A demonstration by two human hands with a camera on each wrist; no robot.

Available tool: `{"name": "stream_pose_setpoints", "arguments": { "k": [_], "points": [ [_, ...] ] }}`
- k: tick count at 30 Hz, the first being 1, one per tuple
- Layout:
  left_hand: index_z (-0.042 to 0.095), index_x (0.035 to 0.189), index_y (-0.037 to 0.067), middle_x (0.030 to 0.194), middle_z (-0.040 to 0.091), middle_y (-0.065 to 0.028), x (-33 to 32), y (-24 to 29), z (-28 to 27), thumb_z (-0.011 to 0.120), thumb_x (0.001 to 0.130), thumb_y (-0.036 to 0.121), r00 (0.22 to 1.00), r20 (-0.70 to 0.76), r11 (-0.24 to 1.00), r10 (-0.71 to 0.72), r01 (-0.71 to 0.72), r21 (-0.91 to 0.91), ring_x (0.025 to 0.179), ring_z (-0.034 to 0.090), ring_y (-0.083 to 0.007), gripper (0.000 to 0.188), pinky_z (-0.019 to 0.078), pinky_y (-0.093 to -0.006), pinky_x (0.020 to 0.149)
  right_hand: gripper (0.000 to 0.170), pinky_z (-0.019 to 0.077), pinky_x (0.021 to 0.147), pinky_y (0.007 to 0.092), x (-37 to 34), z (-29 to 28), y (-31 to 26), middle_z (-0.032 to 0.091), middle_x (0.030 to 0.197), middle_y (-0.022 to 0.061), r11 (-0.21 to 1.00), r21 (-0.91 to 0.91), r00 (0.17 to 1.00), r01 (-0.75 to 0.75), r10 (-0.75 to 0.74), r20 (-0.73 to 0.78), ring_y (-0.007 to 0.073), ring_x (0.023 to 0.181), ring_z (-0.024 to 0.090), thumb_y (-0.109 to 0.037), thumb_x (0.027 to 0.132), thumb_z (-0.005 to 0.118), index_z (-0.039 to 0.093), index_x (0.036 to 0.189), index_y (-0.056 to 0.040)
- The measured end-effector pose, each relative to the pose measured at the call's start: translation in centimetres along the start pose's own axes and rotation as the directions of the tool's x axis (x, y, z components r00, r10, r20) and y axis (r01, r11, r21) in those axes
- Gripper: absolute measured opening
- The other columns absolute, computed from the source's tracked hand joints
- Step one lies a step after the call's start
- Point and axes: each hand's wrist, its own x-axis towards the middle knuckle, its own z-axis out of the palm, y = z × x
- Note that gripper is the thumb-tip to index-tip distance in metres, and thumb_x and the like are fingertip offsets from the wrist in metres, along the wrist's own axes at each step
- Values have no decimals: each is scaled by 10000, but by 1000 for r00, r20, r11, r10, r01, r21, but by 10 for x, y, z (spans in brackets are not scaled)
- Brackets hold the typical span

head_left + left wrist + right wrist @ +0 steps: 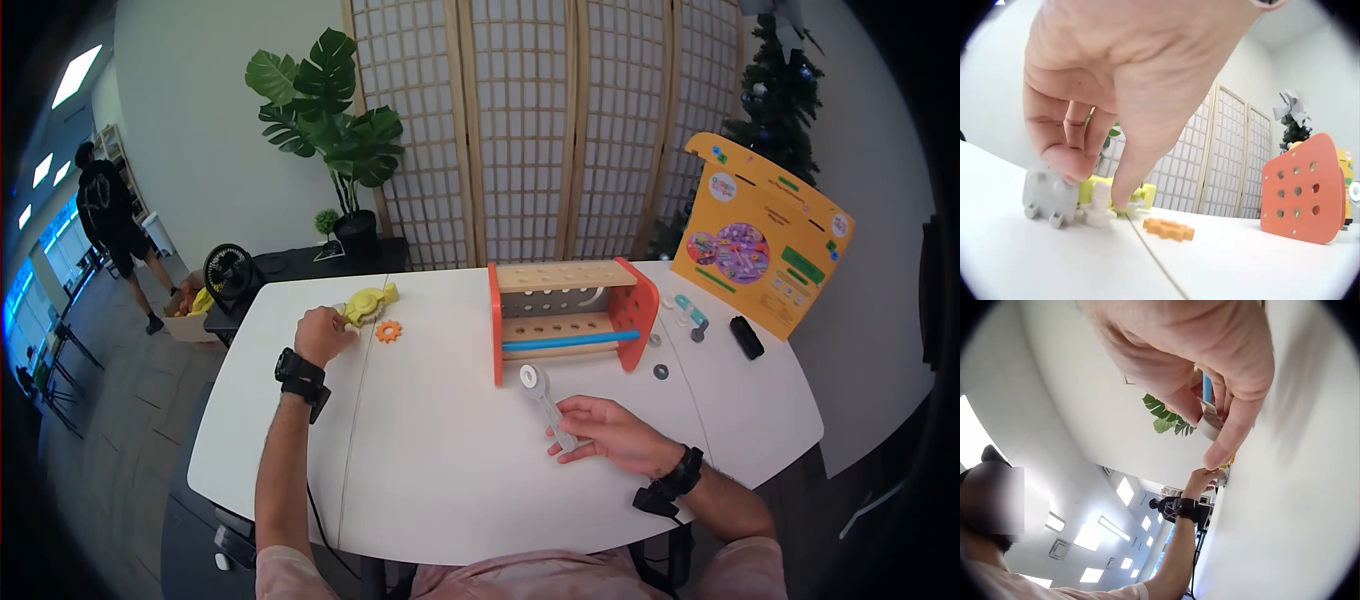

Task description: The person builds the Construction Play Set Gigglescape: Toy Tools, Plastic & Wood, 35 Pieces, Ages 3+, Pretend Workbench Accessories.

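Observation:
In the head view my right hand (615,437) pinches the handle of a grey toy wrench (546,404), its round end pointing away from me. Up close in the right wrist view, the thumb and fingers of that hand (1210,369) meet around the wrench's end (1211,422). My left hand (322,335) reaches down at the left, fingers bent loosely. Below its fingertips stand a grey knobbed block (1050,199) and a white toy screw (1100,206). A yellow-green toy piece (368,304) lies just beyond, with an orange gear (389,331) beside it.
A toy workbench (635,292) with red sides and a blue bar (570,341) stands mid-table. Right of it lie small grey and teal pieces (688,308), a black object (746,338) and an upright yellow box (770,240). A cable (322,525) runs near my left arm.

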Motion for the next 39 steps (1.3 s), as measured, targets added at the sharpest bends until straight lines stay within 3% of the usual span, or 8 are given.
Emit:
{"name": "stream_pose_setpoints", "arguments": {
  "k": [10, 12, 15, 23, 26, 30, 36, 39],
  "points": [
    [803, 939, 2, 847, 812, -135, -10, 26, -9, 919, 806, 183, 976, -157, 971, 151, -176, -159, 805, 805, -265, 253, 644, -376, 767, 368, 629, 1095, 426, 15, -10, 5, 669, 1363, 139, 999, 37, 999, 7, -5, -47, 260, 1238, 730, -174, 1155, 626, 526, 1461, 4],
    [762, 937, -25, 815, 805, -104, -14, 49, -24, 917, 857, 146, 987, 92, 817, 135, -58, -573, 763, 796, -179, 245, 626, -312, 709, 373, 621, 1116, 427, 21, -11, 4, 662, 1374, 143, 999, 39, 999, 8, -6, -52, 266, 1247, 728, -158, 1149, 632, 518, 1464, 6],
    [750, 980, -46, 788, 780, -60, -20, 83, -33, 910, 910, 145, 952, 226, 679, 205, 28, -734, 756, 761, -98, 258, 598, -250, 688, 358, 628, 1111, 423, 28, -10, 0, 634, 1365, 152, 998, 57, 999, 27, -25, -39, 272, 1244, 723, -133, 1145, 630, 505, 1448, 12],
    [854, 1150, 43, 818, 750, 14, -6, 127, 21, 934, 897, 169, 890, 254, 797, 378, -174, -578, 733, 641, -47, 294, 526, -245, 684, 467, 623, 1121, 423, 50, -14, -4, 625, 1363, 156, 996, 74, 997, 56, -52, -50, 277, 1251, 718, -138, 1123, 663, 442, 1497, 31],
    [841, 1175, 22, 861, 768, -89, 1, 148, 53, 941, 806, 115, 848, 102, 770, 520, -414, -486, 741, 690, -168, 394, 586, -324, 744, 499, 624, 1122, 424, 56, -15, -6, 622, 1353, 157, 995, 73, 996, 64, -59, -62, 274, 1245, 719, -133, 1116, 673, 424, 1511, 41],
    [848, 1171, 54, 994, 823, -171, 5, 180, 66, 896, 782, 58, 840, 127, 778, 527, -417, -471, 895, 798, -298, 392, 645, -391, 855, 521, 632, 1113, 419, 60, -16, -7, 619, 1328, 152, 994, 90, 996, 63, -57, -67, 268, 1230, 723, -114, 1103, 689, 415, 1518, 42],
    [829, 1132, 48, 1013, 820, -171, 5, 197, 74, 910, 777, 40, 833, 117, 822, 541, -494, -284, 930, 797, -359, 364, 651, -432, 866, 552, 639, 1105, 415, 57, -17, -8, 610, 1314, 139, 996, 79, 997, 49, -44, -67, 262, 1222, 726, -105, 1088, 713, 407, 1525, 36],
    [768, 1155, 43, 992, 817, -162, 2, 202, 70, 916, 777, 25, 856, 77, 812, 511, -452, -369, 910, 797, -359, 406, 651, -432, 851, 466, 627, 1119, 413, 58, -19, -7, 644, 1359, 145, 997, 70, 996, 42, -37, -79, 273, 1242, 729, -115, 1119, 671, 435, 1507, -9]
  ]
}}
